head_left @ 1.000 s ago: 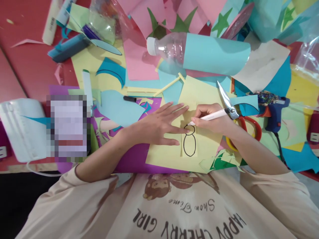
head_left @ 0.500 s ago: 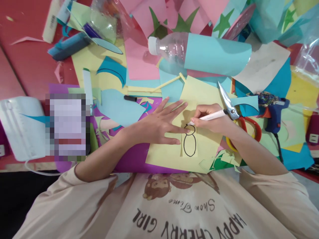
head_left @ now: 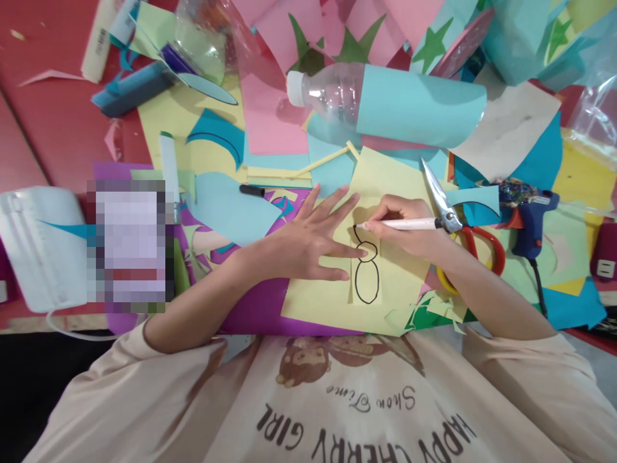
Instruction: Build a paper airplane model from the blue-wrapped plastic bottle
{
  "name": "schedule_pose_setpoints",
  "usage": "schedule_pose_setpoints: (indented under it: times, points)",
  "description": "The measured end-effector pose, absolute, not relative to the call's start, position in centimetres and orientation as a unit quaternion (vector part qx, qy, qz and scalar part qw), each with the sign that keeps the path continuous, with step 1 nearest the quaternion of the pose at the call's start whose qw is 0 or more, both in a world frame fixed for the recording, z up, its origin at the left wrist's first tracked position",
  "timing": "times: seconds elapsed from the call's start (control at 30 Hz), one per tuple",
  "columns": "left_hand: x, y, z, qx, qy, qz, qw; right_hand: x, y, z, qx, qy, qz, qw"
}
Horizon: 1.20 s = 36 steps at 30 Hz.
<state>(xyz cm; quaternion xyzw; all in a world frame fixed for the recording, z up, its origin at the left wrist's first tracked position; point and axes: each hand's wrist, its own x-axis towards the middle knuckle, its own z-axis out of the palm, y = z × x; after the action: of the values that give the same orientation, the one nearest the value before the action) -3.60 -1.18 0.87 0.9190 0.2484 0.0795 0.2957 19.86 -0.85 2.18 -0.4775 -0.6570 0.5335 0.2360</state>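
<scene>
Yellow sheet [head_left: 315, 301]: laid on the tabletop [head_left: 53, 122] over a purple sheet [head_left: 260, 315], close to the chest. A black outline [head_left: 366, 278] is borne; the lower oval is closed, and the smaller upper loop is judged part drawn, open at its top. Left hand [head_left: 308, 243]: laid flat with fingers spread, pressed on the sheet just beside the outline, nothing gripped. Right hand [head_left: 407, 231]: closed around a white pen [head_left: 414, 224], held nearly level, tip set at the loop's open end. Scissors [head_left: 436, 188]: lying just beside the right hand.
</scene>
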Motion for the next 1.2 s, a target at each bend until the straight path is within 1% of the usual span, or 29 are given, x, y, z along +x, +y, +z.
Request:
schedule_pose_setpoints:
  times: [0.63, 0.9, 1.2]
  points:
    - [-3.54, -1.22, 1.43, 0.913, 0.258, 0.074, 0.306, 19.86, -0.67, 2.06, -0.522, -0.656, 0.471, 0.277]
    - [-3.64, -1.23, 1.19, 0.913, 0.259, 0.071, 0.306, 19.97, -0.79, 2.22, -0.547, -0.648, 0.454, 0.275]
    - [-3.69, -1.30, 0.97, 0.915, 0.256, 0.079, 0.302, 19.96, -0.91, 2.24, -0.558, -0.627, 0.463, 0.284]
